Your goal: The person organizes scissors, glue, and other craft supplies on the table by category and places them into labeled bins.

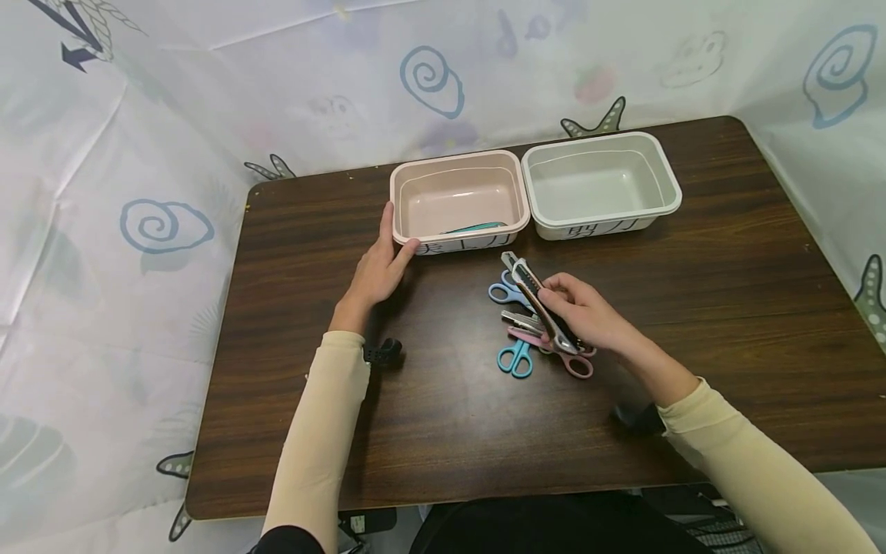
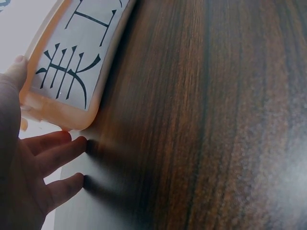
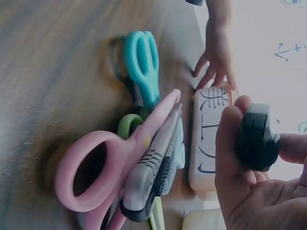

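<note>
My right hand [image 1: 581,308] holds a black-and-silver utility knife [image 1: 527,278] above a small pile; in the right wrist view its dark end [image 3: 259,136] sits between thumb and fingers. Under it lie pink scissors [image 3: 96,167], teal scissors [image 1: 515,359], light-blue scissors [image 1: 504,292], a green handle [image 3: 128,125] and another silver-and-black utility knife [image 3: 151,167]. At the left end of a pink box [image 1: 453,165], my left hand [image 1: 377,269] rests with thumb at the front rim and fingers fairly straight along the side. A slim teal item [image 1: 477,228] lies inside that box.
A pale grey-green box [image 1: 602,142] stands just right of the pink one. Both carry white front labels with black characters. The dark wood table [image 1: 291,346] meets patterned white sheets [image 1: 332,77] at its back and sides.
</note>
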`<move>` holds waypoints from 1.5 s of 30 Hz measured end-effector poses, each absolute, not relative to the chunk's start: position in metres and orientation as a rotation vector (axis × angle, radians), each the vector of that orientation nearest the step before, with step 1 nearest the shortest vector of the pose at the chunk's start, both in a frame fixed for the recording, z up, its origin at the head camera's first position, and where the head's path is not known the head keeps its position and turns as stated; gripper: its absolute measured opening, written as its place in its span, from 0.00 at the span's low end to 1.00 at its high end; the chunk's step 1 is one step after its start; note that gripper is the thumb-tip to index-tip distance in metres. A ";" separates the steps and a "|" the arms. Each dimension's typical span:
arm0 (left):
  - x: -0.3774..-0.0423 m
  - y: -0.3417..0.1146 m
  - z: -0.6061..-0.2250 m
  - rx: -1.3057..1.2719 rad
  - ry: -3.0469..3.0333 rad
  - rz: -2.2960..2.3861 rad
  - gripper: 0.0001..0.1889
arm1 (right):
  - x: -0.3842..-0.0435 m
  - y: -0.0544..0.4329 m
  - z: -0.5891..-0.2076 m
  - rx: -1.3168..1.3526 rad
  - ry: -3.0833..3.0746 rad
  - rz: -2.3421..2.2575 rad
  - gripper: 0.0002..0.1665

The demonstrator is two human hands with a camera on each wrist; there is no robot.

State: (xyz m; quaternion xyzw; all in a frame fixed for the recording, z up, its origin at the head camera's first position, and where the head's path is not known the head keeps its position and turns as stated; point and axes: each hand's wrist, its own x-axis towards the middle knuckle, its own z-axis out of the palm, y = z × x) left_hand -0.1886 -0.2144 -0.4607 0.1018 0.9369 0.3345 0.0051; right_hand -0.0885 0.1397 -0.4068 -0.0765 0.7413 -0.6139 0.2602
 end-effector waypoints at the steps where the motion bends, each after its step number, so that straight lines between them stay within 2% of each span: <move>1: -0.189 -0.214 -0.461 0.317 2.935 1.047 0.43 | -0.091 0.140 -0.407 -0.194 1.981 -1.666 0.20; 16: -0.189 -0.214 -0.461 0.299 2.940 1.031 0.44 | -0.138 0.128 -0.398 -0.124 1.950 -1.764 0.27; 32: -0.188 -0.214 -0.462 0.290 2.928 1.047 0.43 | -0.181 0.096 -0.385 -0.486 2.669 -1.335 0.21; 45: -0.189 -0.213 -0.463 0.292 2.938 1.050 0.43 | -0.204 0.081 -0.390 -0.688 2.817 -1.175 0.20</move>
